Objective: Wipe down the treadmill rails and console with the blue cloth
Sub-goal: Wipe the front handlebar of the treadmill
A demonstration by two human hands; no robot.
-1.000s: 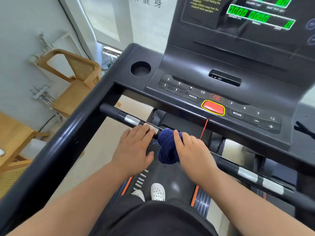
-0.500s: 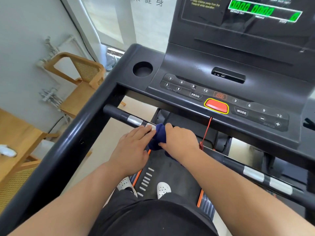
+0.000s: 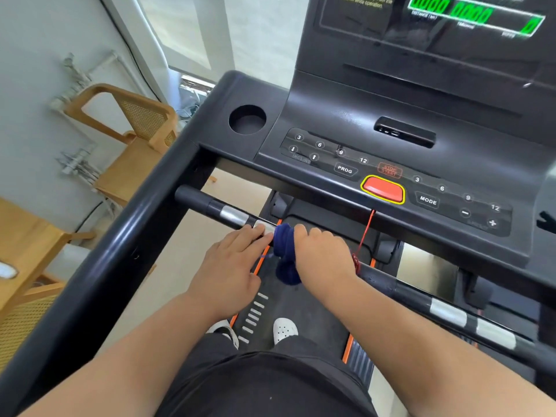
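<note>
Gripped blue cloth in curled right hand, bunched round the crossbar below the console. Rested left hand flat, fingers straight, on the bar's silver sensor, just beside the cloth. Stood on treadmill belt; wooden chair against wall at left.

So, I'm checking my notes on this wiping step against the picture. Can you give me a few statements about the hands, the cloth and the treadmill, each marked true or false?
1. The right hand grips the blue cloth against the crossbar. True.
2. The left hand is raised clear of the crossbar. False: its fingers rest on it, just beside the cloth.
3. The cup holder is full. False: nothing shows inside it.
4. A red cord hangs down from under the console edge, close to the right hand. True.
</note>
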